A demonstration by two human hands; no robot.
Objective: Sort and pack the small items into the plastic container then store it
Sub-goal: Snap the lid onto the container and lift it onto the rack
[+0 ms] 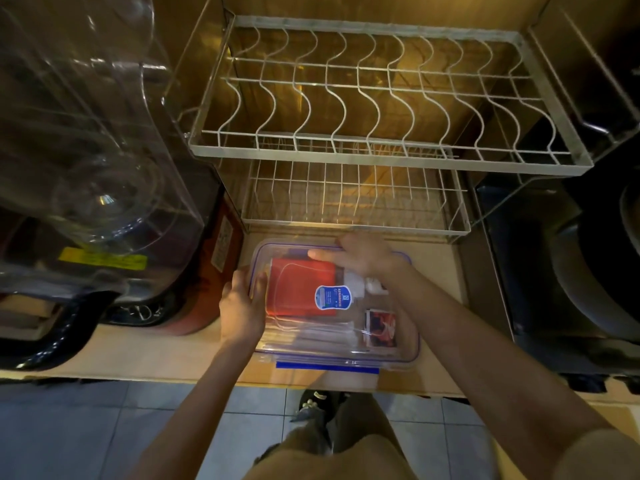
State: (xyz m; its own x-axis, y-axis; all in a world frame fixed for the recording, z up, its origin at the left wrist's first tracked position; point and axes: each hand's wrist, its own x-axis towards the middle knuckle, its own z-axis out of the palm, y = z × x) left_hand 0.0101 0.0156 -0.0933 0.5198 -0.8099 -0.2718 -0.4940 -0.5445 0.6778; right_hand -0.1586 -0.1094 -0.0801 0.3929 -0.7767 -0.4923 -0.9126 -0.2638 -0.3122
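Observation:
A clear plastic container (410, 344) with a blue-edged lid lies flat on the counter, below the wire rack. Through the lid I see a red flat item (298, 289), a small picture card (381, 327) and something white (360, 282). A blue-and-white label (332, 297) sits on the lid. My left hand (240, 310) grips the container's left edge, fingers curled over the rim. My right hand (363, 256) rests on the far edge of the lid, fingers spread flat across it.
A two-tier wire dish rack (381, 157) stands just behind the container. A clear plastic appliance (93, 168) is at the left, a dark bin (588, 271) at the right. The counter's front edge (207, 379) drops to a tiled floor.

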